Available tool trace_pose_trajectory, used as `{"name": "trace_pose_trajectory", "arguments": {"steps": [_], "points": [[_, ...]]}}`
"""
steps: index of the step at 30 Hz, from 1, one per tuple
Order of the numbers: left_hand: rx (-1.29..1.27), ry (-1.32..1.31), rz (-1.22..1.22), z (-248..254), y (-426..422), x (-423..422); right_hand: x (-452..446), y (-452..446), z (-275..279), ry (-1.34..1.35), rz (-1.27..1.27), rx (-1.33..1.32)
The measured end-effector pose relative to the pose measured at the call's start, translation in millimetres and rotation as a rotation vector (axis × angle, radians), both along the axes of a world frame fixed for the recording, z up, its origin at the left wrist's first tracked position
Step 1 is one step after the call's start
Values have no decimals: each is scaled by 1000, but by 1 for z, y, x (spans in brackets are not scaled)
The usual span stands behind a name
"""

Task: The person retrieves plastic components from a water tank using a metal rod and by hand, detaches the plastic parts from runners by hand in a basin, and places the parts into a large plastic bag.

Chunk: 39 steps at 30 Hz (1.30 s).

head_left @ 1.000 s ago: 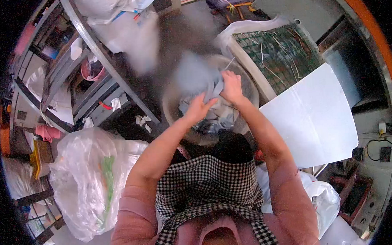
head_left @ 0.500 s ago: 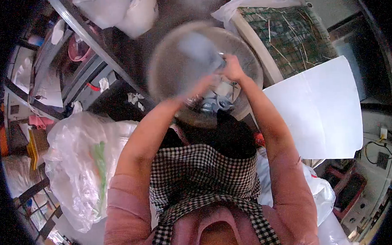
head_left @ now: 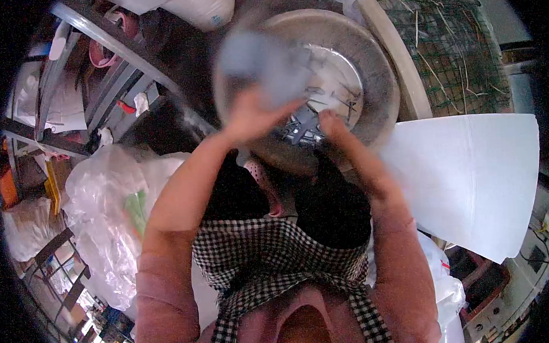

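Observation:
A wide round basin (head_left: 380,89) stands in front of my knees, with several grey and dark pieces (head_left: 303,129) lying at its bottom. Over its left side a pale blue-grey item (head_left: 265,66) is smeared by motion. My left hand (head_left: 254,115) is at the near edge of that item, its fingers blurred, so its grip cannot be made out. Above the basin's middle, my right hand (head_left: 333,124) points down beside the grey pieces with its fingers drawn together. What lies between them is too small to name.
A metal rack (head_left: 119,47) runs along the upper left. Clear plastic bags (head_left: 106,201) lie at the left. A green mesh panel (head_left: 445,50) is at the upper right, a white board (head_left: 468,177) below it. White bags (head_left: 202,8) sit at the top.
The view has shifted, showing more of the basin. My left hand and the blue-grey item have moved left, apart from my right hand. Fewer pieces cover the basin's bottom.

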<state>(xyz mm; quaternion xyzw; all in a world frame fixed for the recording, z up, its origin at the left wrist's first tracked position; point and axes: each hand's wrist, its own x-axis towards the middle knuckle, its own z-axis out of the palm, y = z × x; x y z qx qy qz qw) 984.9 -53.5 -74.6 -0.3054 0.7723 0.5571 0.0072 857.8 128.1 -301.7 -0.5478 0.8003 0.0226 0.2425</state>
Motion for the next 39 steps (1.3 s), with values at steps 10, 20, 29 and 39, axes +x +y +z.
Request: {"name": "trace_pose_trajectory", "arguments": {"steps": [10, 20, 29, 39], "points": [[205, 133, -110, 0, 16, -21, -59, -21, 174, -217, -125, -814], [269, 411, 196, 44, 26, -22, -1, -34, 269, -240, -572, -820], [484, 517, 516, 73, 36, -6, 25, -68, 270, -1166, -782, -637], [384, 390, 568, 112, 40, 49, 109, -68, 358, -856, -813, -640]]}}
